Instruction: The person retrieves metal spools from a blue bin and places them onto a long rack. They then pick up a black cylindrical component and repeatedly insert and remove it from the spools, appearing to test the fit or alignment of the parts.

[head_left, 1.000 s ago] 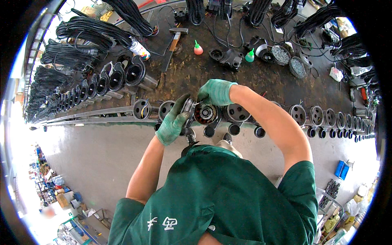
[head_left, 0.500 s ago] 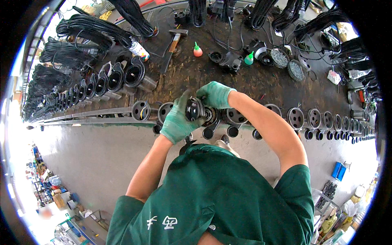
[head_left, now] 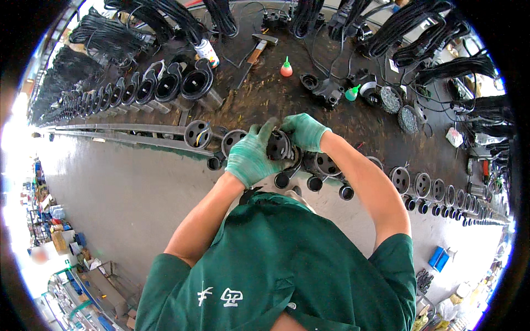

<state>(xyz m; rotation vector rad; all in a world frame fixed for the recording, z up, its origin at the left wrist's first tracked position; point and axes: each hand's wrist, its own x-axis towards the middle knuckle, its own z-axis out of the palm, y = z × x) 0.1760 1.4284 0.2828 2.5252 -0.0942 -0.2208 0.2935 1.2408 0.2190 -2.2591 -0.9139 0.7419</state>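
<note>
Round dark cover (head_left: 277, 145) with holes in its face is in the left hand (head_left: 251, 158), held tilted at the fingertips between the two green-gloved hands. The left hand is clamped on it, thumb on the side nearer the body and fingers on the far side. The right hand (head_left: 307, 132) has its fingers bent in at the cover's far right edge; whether they grip anything there I cannot tell. Under the cover and just below the right hand's fingers is a cylindrical housing (head_left: 297, 158), mostly hidden, so whether the two touch cannot be made out.

Just past the left hand's fingers, to the left, stands another round housing with holes (head_left: 234, 141), and farther left one with a yellow wire (head_left: 197, 134). Below the right hand is a similar drilled housing (head_left: 327, 164), and a row of them (head_left: 400, 180) runs off to its right. On the bench (head_left: 243, 105) ahead of the right hand, a pink bottle (head_left: 286, 70) stands ahead and to its left, a black casting (head_left: 327, 91) and a green bottle (head_left: 352, 94) ahead and to its right. Well ahead of the left hand lies a hammer (head_left: 256, 53). Farther right of the right hand is a heap of small grey parts (head_left: 409, 119).
</note>
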